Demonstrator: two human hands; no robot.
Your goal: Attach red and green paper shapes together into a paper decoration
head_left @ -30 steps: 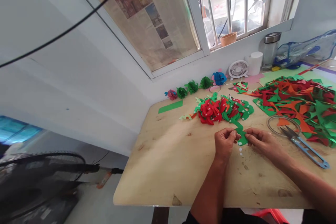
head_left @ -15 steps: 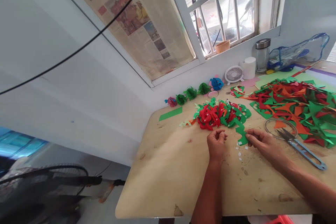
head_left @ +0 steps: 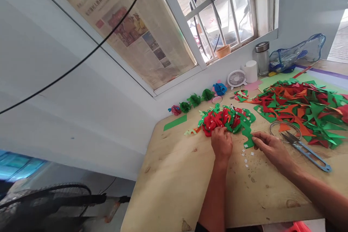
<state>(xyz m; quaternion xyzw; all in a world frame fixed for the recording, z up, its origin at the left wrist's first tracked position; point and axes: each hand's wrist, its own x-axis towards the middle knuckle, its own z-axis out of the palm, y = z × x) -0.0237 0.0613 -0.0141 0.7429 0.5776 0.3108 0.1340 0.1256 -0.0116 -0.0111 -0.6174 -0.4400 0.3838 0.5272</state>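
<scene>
My right hand (head_left: 269, 148) pinches the edge of a green wavy-edged cutout (head_left: 247, 138), perhaps felt or paper, lying on the table with a small white square on its lower end. My left hand (head_left: 221, 144) is at the near edge of a pile of red cutouts (head_left: 213, 120). Its fingers are curled and their tips mostly hidden, so I cannot see what is between them. Green cutouts (head_left: 248, 116) with small white squares lie in the same pile. Several loose white squares (head_left: 246, 161) are scattered between my hands.
Thread snips (head_left: 310, 154) and a metal ring (head_left: 272, 127) lie at the right, before a big heap of red, orange and green scraps (head_left: 307, 110). Along the wall stand a small white fan (head_left: 236, 78), a white roll (head_left: 250, 71), a glass jar (head_left: 262, 59) and small paper ornaments (head_left: 194, 99).
My left hand has moved forward to the red pile, its back now turned up. My right hand keeps its pinch on the green cutout. The whole view has shifted slightly.
</scene>
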